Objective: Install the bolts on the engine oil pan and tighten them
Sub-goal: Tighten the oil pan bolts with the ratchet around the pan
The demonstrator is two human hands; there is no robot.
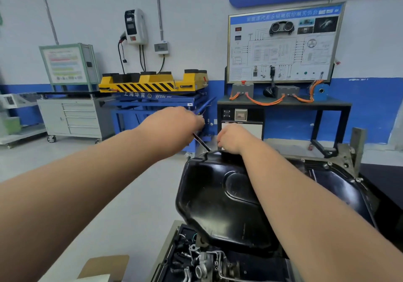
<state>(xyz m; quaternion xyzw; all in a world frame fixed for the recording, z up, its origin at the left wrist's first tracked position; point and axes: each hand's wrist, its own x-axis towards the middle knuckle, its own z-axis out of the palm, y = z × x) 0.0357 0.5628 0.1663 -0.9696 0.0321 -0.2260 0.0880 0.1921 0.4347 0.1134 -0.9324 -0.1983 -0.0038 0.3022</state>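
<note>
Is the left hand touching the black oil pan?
Apart. Head view: the left hand grips a thin tool, held clear above the oil pan.

Two bare forearms reach in from the lower corners toward the middle of the frame. The left hand (172,124) grips a slim metal tool (201,143) that slants down and right, its tip at the far rim of the glossy black oil pan (209,194). The right hand (231,137) sits curled at that same rim, just right of the tool, its fingers hidden. Bolts (329,163) dot the flange at right. Behind, a yellow striped lift (152,83) stands left of centre and a wiring display board (281,44) hangs upper right.
</note>
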